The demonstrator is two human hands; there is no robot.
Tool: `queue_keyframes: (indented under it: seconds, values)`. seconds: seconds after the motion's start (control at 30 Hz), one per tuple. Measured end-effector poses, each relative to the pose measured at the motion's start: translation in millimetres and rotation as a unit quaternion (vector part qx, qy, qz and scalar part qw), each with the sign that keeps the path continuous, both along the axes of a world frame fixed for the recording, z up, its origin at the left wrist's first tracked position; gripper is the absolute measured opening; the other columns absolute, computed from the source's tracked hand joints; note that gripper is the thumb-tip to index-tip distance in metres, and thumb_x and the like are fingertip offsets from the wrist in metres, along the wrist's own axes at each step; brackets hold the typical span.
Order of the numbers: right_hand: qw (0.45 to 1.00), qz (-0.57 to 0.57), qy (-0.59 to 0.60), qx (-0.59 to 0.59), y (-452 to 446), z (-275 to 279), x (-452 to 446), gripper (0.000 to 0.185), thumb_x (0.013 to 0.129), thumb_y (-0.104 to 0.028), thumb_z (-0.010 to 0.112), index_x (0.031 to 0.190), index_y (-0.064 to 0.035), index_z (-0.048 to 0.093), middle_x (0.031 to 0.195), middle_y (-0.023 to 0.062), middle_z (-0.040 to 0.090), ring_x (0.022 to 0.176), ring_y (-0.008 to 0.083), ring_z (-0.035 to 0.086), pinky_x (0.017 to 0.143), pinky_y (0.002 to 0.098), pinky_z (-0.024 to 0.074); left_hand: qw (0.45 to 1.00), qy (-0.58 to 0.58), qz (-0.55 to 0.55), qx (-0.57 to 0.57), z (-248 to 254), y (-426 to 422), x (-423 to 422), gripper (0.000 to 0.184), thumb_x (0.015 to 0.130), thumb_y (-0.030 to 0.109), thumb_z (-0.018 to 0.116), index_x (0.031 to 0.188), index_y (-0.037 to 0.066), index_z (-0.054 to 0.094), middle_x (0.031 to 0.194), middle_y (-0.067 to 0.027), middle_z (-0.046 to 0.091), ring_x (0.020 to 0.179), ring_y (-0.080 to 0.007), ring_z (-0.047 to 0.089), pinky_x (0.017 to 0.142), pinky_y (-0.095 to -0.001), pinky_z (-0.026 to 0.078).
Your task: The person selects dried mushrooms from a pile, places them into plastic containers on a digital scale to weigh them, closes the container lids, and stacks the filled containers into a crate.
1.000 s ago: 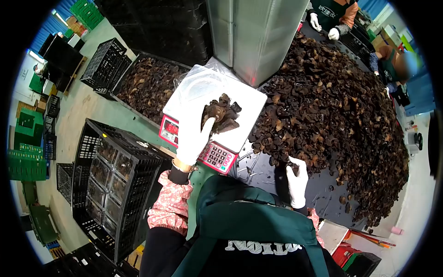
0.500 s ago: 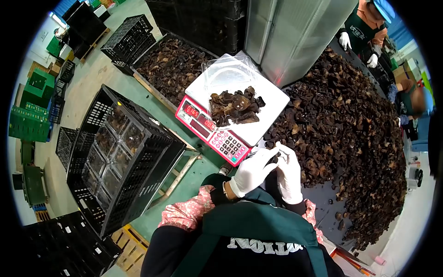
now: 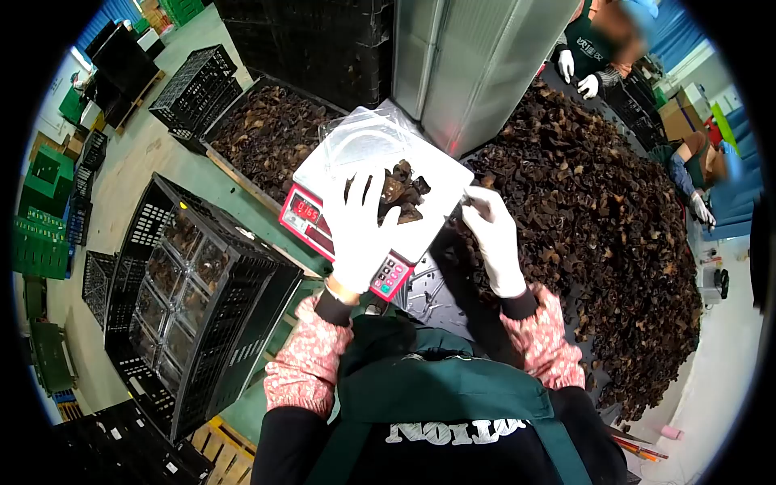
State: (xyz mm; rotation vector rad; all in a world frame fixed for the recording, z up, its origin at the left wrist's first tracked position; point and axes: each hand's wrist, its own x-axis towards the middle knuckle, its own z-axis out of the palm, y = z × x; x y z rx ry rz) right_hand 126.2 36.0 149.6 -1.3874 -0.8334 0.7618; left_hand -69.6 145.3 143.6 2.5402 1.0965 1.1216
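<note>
A white platform scale with a red front panel carries a clear plastic clamshell box. Dark wood ear mushrooms lie in the box's near half. My left hand, in a white glove, is over the scale's display side and the left part of the mushrooms, its fingers stretched and apart. It hides part of the panel; whether it touches the box I cannot tell. My right hand, also white-gloved, is just right of the scale beside the mushroom pile. Its fingers are curled together; anything in them is hidden.
At left a black crate holds several filled clear boxes. Behind the scale stand a tray of mushrooms and a tall stack of translucent boxes. Across the pile, a co-worker's gloved hands work; another person's hand is at right.
My hands have parted from together in front of the scale. The left has moved up and left over the box, fingers spreading; the right has shifted up beside the scale. The view has shifted slightly.
</note>
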Motion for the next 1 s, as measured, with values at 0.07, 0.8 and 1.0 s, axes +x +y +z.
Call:
queue_keyframes:
  seconds: [0.07,0.8,1.0]
  values:
    - [0.989,0.001,-0.146,0.005,36,11,-4,0.032,0.092,-0.011,0.066,0.122,-0.0025,0.062,0.105,0.0029,0.064,0.095,0.0120,0.059,0.088,0.0271,0.0474,0.996,0.092,-0.005,0.016,-8,17,3,0.059,0.084,0.025,0.068,0.140,0.011,0.054,0.138,-0.0125,0.052,0.138,-0.0383,0.034,0.113,-0.0548,0.024]
    - [0.898,0.019,-0.438,0.035,76,-33,-12,0.030,0.088,-0.011,0.068,0.117,-0.0074,0.069,0.113,0.0118,0.069,0.109,0.0294,0.063,0.096,0.0374,0.0474,0.997,-0.077,0.010,-0.023,-34,10,-26,0.054,0.072,0.017,0.084,0.115,0.004,0.056,0.124,-0.0170,0.055,0.120,-0.0368,0.047,0.105,-0.0481,0.035]
    - [0.843,0.016,-0.535,0.045,78,-38,-17,0.028,0.083,-0.005,0.068,0.110,-0.0100,0.070,0.099,0.0104,0.068,0.095,0.0312,0.063,0.083,0.0407,0.0488,0.995,-0.098,0.029,0.024,-39,15,-23,0.030,0.082,0.011,0.077,0.107,0.003,0.060,0.108,-0.0138,0.057,0.106,-0.0333,0.051,0.095,-0.0438,0.040]
